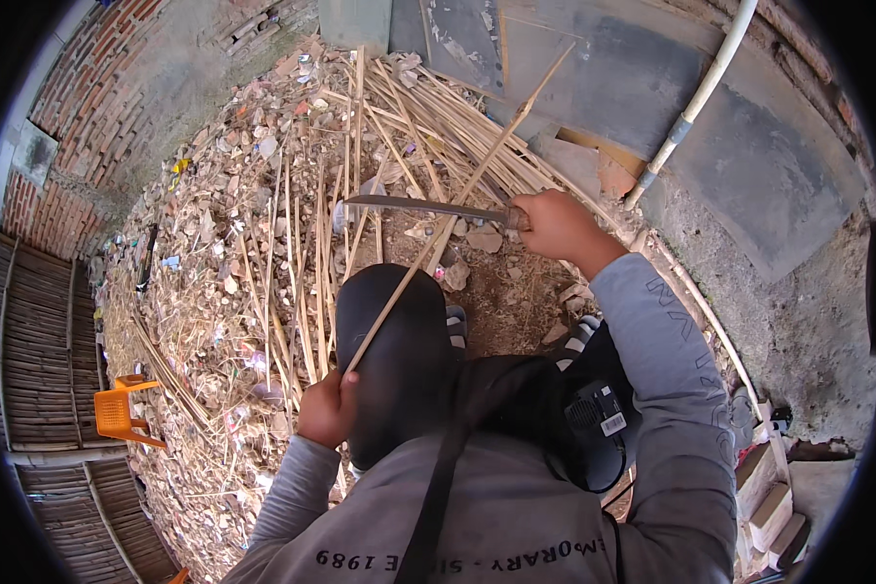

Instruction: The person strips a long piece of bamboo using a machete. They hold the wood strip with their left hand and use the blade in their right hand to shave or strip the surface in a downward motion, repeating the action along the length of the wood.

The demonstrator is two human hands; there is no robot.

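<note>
My left hand (327, 409) is closed around the near end of a long split bamboo strip (400, 297). The strip slants up and away to the right, passing over my dark-trousered left knee (384, 321). My right hand (558, 226) grips the handle of a machete (414, 203). Its long blade points left and crosses the strip a little beyond the knee. Whether the edge touches the strip, I cannot tell.
Long bamboo strips (428, 117) lie piled ahead on rubble-strewn ground (204, 292). An orange plastic chair (119, 413) stands at the left by a bamboo-slat wall (39, 350). A pale pipe (696, 102) runs along the grey wall (788, 195) on the right.
</note>
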